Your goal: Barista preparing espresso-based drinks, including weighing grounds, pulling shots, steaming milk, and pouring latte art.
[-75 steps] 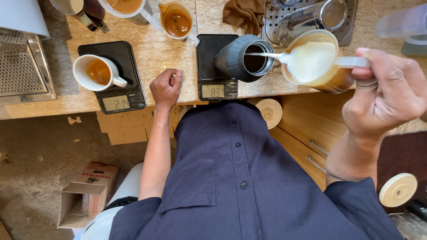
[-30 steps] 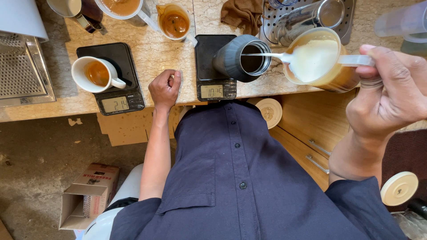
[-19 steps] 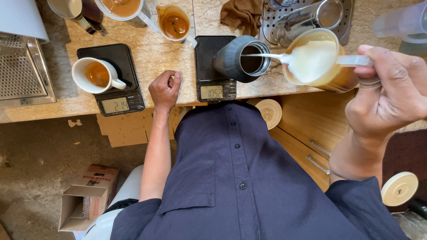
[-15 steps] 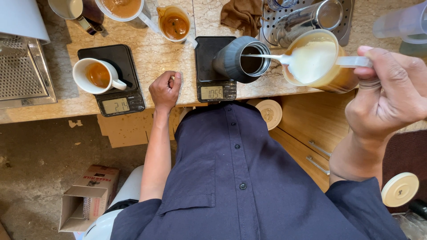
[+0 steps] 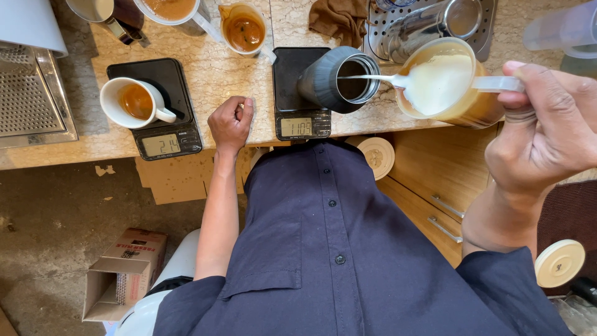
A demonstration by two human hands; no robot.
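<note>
Pouring milk, right hand (image 5: 547, 130) clamps one pitcher (image 5: 451, 84) (two scales); left hand (image 5: 230, 123) fisted.

bench (image 5: 230, 68): pale speckled stone, smooth, faint sheen
pitcher (image 5: 463, 102): clear plastic, it seems, glossy; the milk in it looks creamy and matt
tumbler (image 5: 329, 78): dark matt outside, bright metal rim
scales (image 5: 163, 81): black, smooth, matt plastic
cup (image 5: 134, 102): white glazed ceramic, glossy
rag (image 5: 339, 18): brown cloth, crumpled
drip tray (image 5: 28, 93): brushed metal, perforated
shirt (image 5: 336, 249): navy woven cloth, matt
drawers (image 5: 441, 180): varnished wood, metal handles
box (image 5: 121, 274): plain cardboard
</note>
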